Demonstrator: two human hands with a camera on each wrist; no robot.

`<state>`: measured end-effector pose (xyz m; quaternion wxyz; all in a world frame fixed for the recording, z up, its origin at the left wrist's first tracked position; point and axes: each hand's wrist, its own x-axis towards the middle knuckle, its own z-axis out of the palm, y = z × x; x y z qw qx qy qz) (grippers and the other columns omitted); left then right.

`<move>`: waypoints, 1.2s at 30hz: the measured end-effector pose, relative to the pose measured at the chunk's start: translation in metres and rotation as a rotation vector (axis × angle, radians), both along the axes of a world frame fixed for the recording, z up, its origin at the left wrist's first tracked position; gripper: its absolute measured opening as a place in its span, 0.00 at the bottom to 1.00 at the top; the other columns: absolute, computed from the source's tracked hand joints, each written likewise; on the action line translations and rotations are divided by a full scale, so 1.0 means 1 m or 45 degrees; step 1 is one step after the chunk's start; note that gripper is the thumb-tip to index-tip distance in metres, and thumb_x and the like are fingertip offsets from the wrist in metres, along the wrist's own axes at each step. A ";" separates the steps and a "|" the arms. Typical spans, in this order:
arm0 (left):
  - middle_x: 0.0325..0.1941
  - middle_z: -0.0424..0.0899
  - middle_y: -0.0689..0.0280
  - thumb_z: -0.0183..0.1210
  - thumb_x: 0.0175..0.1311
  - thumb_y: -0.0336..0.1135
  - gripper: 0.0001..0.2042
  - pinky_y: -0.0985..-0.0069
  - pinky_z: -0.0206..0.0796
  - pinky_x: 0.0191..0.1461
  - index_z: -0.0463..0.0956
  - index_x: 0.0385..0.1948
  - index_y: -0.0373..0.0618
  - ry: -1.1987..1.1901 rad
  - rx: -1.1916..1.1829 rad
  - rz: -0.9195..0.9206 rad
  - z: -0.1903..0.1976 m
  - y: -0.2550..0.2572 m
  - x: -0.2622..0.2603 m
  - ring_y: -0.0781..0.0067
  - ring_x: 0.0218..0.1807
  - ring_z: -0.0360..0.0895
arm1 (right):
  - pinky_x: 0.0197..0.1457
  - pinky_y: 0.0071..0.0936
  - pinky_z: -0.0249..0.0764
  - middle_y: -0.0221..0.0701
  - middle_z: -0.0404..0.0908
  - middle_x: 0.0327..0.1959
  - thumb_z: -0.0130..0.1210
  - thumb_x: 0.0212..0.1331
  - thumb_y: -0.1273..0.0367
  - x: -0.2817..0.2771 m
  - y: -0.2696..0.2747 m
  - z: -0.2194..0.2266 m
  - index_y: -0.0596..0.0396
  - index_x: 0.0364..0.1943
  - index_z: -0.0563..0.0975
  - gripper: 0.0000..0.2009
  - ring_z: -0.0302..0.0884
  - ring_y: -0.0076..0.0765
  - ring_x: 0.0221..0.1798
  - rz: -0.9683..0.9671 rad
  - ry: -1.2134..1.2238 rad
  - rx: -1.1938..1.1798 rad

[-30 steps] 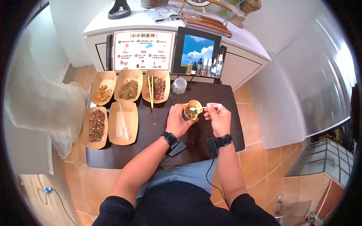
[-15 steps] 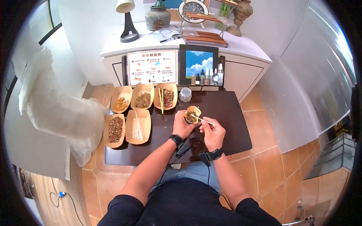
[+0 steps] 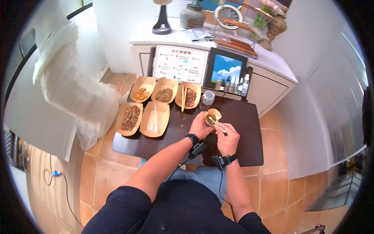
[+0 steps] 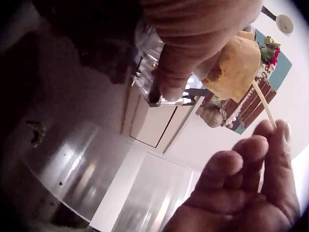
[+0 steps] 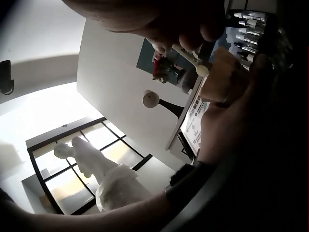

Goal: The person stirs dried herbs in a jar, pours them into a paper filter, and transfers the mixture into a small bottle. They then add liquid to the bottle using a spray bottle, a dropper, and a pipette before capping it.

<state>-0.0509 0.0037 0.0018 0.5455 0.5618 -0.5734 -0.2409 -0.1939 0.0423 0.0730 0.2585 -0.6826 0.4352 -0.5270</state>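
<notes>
In the head view the left hand [image 3: 200, 126] grips a small cup lined with tan paper [image 3: 215, 113], dark herb bits inside. The right hand [image 3: 228, 139] pinches a thin pale stick [image 3: 222, 129] whose far end dips into the cup's mouth. In the left wrist view the tan paper [image 4: 237, 65] rises above the left hand's thumb, the pale stick [image 4: 263, 102] between it and the right fingertips. The right wrist view shows the stick's rounded pale end [image 5: 202, 71] beside the paper [image 5: 220, 77]; the rest of the cup is hidden there.
Several paper trays with dried herbs stand at the table's left, one [image 3: 155, 119] with pale sticks. Yellow tweezers [image 3: 184, 99] lie across another tray [image 3: 193, 86]. A clear cup [image 3: 208, 97] stands behind the hands, near small bottles [image 3: 235, 86] and an instruction sheet [image 3: 180, 64].
The head view has shifted, so the table and trays appear moved. The right hand's stick has gone from nearly level to slanting down into the cup. The left hand keeps its grip.
</notes>
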 end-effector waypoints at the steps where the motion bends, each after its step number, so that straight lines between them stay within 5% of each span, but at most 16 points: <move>1: 0.48 0.85 0.50 0.77 0.48 0.38 0.29 0.61 0.75 0.56 0.74 0.51 0.40 0.007 -0.017 0.002 -0.002 -0.001 0.000 0.48 0.53 0.84 | 0.39 0.26 0.79 0.38 0.87 0.37 0.65 0.60 0.78 -0.002 -0.002 -0.002 0.63 0.44 0.86 0.08 0.84 0.30 0.33 0.048 0.059 0.056; 4: 0.49 0.85 0.50 0.79 0.47 0.40 0.31 0.60 0.75 0.58 0.75 0.52 0.40 0.002 0.015 0.012 0.002 0.001 0.001 0.48 0.55 0.83 | 0.30 0.21 0.75 0.33 0.86 0.34 0.64 0.65 0.76 -0.002 0.006 0.005 0.62 0.45 0.87 0.07 0.79 0.20 0.26 -0.090 -0.044 -0.001; 11: 0.54 0.82 0.52 0.80 0.43 0.45 0.38 0.61 0.72 0.64 0.73 0.57 0.38 -0.002 0.005 -0.016 -0.002 0.001 0.006 0.52 0.60 0.81 | 0.27 0.17 0.71 0.28 0.83 0.31 0.65 0.68 0.70 -0.009 -0.004 -0.001 0.62 0.48 0.85 0.11 0.76 0.16 0.25 0.003 -0.054 0.208; 14: 0.55 0.81 0.51 0.76 0.44 0.40 0.35 0.61 0.71 0.66 0.73 0.57 0.38 -0.012 0.037 -0.041 0.000 0.003 0.008 0.51 0.60 0.79 | 0.26 0.16 0.72 0.28 0.84 0.29 0.63 0.70 0.68 -0.005 -0.007 0.008 0.62 0.48 0.85 0.12 0.75 0.15 0.24 -0.075 -0.348 0.287; 19: 0.53 0.80 0.50 0.75 0.44 0.38 0.30 0.59 0.70 0.65 0.75 0.52 0.39 -0.009 0.027 -0.053 -0.002 0.004 0.009 0.47 0.60 0.77 | 0.25 0.18 0.72 0.28 0.82 0.27 0.63 0.70 0.66 -0.004 -0.013 0.013 0.60 0.46 0.85 0.11 0.74 0.16 0.22 0.087 -0.104 0.436; 24: 0.51 0.81 0.51 0.74 0.45 0.37 0.27 0.58 0.70 0.64 0.77 0.50 0.39 0.061 0.008 -0.053 -0.005 -0.002 0.012 0.46 0.58 0.77 | 0.24 0.17 0.72 0.28 0.83 0.27 0.64 0.70 0.66 -0.003 -0.007 0.026 0.60 0.47 0.85 0.11 0.75 0.17 0.22 -0.049 -0.321 0.268; 29: 0.51 0.81 0.52 0.75 0.46 0.36 0.27 0.58 0.70 0.64 0.77 0.51 0.40 0.082 -0.025 -0.058 -0.009 -0.001 0.011 0.47 0.58 0.77 | 0.23 0.18 0.70 0.29 0.82 0.28 0.63 0.70 0.66 -0.003 -0.015 0.016 0.63 0.51 0.83 0.14 0.74 0.17 0.22 0.065 -0.083 0.467; 31: 0.52 0.81 0.53 0.75 0.47 0.36 0.28 0.58 0.69 0.64 0.77 0.51 0.40 0.091 -0.039 -0.030 -0.010 -0.003 0.011 0.47 0.59 0.77 | 0.23 0.18 0.70 0.28 0.82 0.28 0.62 0.71 0.66 0.003 -0.011 0.022 0.64 0.53 0.82 0.15 0.73 0.16 0.22 -0.006 -0.285 0.331; 36: 0.53 0.80 0.54 0.75 0.50 0.37 0.29 0.59 0.68 0.66 0.76 0.55 0.39 0.113 -0.063 -0.018 -0.011 0.000 0.011 0.49 0.60 0.74 | 0.28 0.18 0.75 0.33 0.85 0.38 0.58 0.74 0.68 0.003 -0.006 0.028 0.61 0.59 0.81 0.15 0.76 0.17 0.27 -0.005 -0.271 0.223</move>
